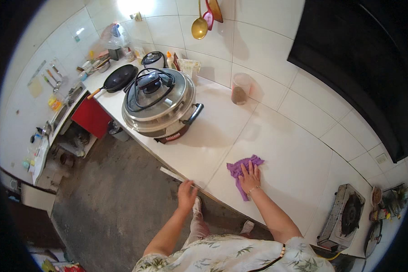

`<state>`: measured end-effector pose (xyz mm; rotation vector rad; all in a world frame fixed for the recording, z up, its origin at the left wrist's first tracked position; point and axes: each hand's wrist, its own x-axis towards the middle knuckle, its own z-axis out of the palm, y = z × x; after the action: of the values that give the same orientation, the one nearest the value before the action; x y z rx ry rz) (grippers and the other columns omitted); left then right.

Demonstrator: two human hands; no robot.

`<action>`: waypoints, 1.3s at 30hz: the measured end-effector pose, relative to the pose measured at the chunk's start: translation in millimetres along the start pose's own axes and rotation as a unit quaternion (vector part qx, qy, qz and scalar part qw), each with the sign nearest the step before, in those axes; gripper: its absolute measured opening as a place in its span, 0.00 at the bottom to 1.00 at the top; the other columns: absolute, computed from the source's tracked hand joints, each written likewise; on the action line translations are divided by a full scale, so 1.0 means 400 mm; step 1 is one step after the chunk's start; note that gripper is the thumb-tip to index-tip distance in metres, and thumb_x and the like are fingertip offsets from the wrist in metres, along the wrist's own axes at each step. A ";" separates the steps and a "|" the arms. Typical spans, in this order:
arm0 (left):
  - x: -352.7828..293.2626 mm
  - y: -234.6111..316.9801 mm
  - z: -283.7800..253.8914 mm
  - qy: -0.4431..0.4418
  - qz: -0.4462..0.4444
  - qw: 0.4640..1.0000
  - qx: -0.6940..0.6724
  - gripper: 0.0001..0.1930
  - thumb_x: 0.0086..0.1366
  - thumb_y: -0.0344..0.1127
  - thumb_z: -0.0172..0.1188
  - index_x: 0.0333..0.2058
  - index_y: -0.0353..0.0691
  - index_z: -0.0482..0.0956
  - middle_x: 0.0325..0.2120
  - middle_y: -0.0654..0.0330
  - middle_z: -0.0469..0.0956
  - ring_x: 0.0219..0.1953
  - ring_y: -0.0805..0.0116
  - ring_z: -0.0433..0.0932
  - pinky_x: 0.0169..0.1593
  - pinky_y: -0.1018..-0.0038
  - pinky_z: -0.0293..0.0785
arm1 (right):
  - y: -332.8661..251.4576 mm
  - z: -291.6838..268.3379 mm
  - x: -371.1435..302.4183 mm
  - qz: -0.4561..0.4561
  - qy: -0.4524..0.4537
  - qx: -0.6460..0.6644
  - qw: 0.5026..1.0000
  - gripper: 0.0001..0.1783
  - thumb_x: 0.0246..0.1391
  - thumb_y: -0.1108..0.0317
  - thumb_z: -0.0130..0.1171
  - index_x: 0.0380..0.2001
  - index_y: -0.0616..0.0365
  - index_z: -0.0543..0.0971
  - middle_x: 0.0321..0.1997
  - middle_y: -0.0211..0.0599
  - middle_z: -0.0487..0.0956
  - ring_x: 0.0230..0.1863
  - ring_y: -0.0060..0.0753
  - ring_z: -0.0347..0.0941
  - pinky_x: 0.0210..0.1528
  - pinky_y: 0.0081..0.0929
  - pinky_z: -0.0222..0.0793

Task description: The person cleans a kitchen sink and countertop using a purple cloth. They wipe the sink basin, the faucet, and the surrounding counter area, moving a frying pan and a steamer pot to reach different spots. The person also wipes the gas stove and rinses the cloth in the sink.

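Note:
A crumpled purple cloth (236, 170) lies on the white tiled counter (285, 145). My right hand (250, 177) rests flat on it with the fingers spread, pressing it against the surface. By the counter's front edge, my left hand (186, 195) hangs with its fingers loosely bent and nothing in it. Farther left on the counter stands a large round electric pot (161, 111) with a glass lid. Its black cord (143, 106) is coiled over the lid's knob.
A clear plastic jug (240, 88) stands against the wall. To the right sits a gas stove (344, 217). Behind the pot are a black frying pan (120, 78) and a rice cooker (153, 60). A golden ladle (199, 28) hangs above; a dark range hood (349, 59) juts out at upper right.

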<state>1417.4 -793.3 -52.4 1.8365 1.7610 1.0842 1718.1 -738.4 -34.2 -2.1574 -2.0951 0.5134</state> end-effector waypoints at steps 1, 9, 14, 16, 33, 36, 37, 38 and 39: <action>0.036 -0.036 -0.047 0.001 -0.002 1.000 0.013 0.18 0.53 0.31 0.62 0.44 0.37 0.75 0.45 0.45 0.73 0.49 0.44 0.70 0.53 0.56 0.65 | -0.037 0.015 0.063 0.014 0.012 0.004 1.000 0.34 0.56 0.50 0.48 0.66 0.37 0.54 0.72 0.43 0.42 0.70 0.57 0.38 0.69 0.52 0.31; 0.250 -0.444 -0.335 0.113 -0.251 0.953 -0.128 0.16 0.62 0.32 0.55 0.48 0.33 0.74 0.47 0.52 0.75 0.48 0.59 0.73 0.53 0.68 0.67 | -0.243 -0.046 0.252 0.143 -0.075 0.005 0.987 0.36 0.57 0.44 0.42 0.67 0.37 0.51 0.74 0.35 0.38 0.72 0.48 0.33 0.69 0.53 0.22; 0.556 -0.489 -0.450 0.114 -0.237 0.944 -0.201 0.19 0.67 0.42 0.49 0.52 0.39 0.72 0.48 0.60 0.74 0.49 0.67 0.72 0.50 0.70 0.66 | -0.194 0.024 0.046 0.125 -0.039 -0.016 0.991 0.37 0.56 0.43 0.45 0.66 0.40 0.54 0.73 0.35 0.43 0.72 0.49 0.34 0.69 0.54 0.23; 0.685 -0.373 -0.485 0.095 -0.331 0.884 -0.317 0.24 0.68 0.50 0.47 0.58 0.44 0.66 0.52 0.63 0.71 0.55 0.70 0.67 0.53 0.69 0.61 | -0.212 0.020 0.028 0.125 0.008 -0.006 0.992 0.35 0.55 0.44 0.47 0.64 0.43 0.59 0.72 0.37 0.47 0.71 0.50 0.37 0.68 0.55 0.26; 1.152 -0.521 -0.557 -0.123 -0.185 0.807 -0.548 0.31 0.71 0.55 0.29 0.60 0.37 0.62 0.56 0.55 0.68 0.59 0.57 0.64 0.63 0.64 0.56 | -0.549 -0.183 0.428 -0.010 0.092 0.715 0.693 0.16 0.55 0.60 0.57 0.36 0.65 0.79 0.30 0.27 0.77 0.32 0.18 0.69 0.38 0.20 0.66; 1.122 -0.402 -0.578 -0.108 -0.227 0.787 -0.563 0.33 0.69 0.58 0.31 0.59 0.37 0.62 0.54 0.54 0.70 0.57 0.57 0.66 0.62 0.64 0.59 | -0.544 -0.180 0.404 0.021 0.069 0.747 0.661 0.13 0.53 0.61 0.57 0.29 0.62 0.78 0.22 0.22 0.72 0.24 0.17 0.65 0.28 0.19 0.62; 1.118 -0.387 -0.566 -0.144 -0.192 0.788 -0.567 0.33 0.69 0.59 0.32 0.59 0.37 0.63 0.54 0.54 0.70 0.56 0.57 0.68 0.61 0.64 0.60 | -0.540 -0.180 0.392 0.026 0.100 0.755 0.648 0.13 0.52 0.60 0.57 0.26 0.60 0.77 0.19 0.21 0.69 0.21 0.16 0.62 0.24 0.18 0.58; 1.118 -0.366 -0.554 -0.120 -0.225 0.784 -0.566 0.34 0.68 0.60 0.33 0.58 0.36 0.64 0.54 0.54 0.70 0.56 0.57 0.67 0.61 0.63 0.59 | -0.518 -0.181 0.394 0.025 0.121 0.765 0.632 0.13 0.52 0.60 0.57 0.26 0.60 0.78 0.20 0.22 0.69 0.22 0.16 0.62 0.25 0.19 0.58; 1.120 -0.355 -0.546 -0.129 -0.216 0.777 -0.578 0.33 0.68 0.59 0.33 0.57 0.36 0.64 0.54 0.54 0.70 0.56 0.57 0.67 0.61 0.63 0.59 | -0.495 -0.172 0.397 0.023 0.139 0.775 0.616 0.14 0.52 0.59 0.56 0.27 0.60 0.78 0.20 0.22 0.70 0.22 0.17 0.62 0.25 0.19 0.59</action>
<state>1125.5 -394.2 103.4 0.7020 0.8508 1.2015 1550.1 -559.7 61.2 -0.9898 -0.6089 1.2150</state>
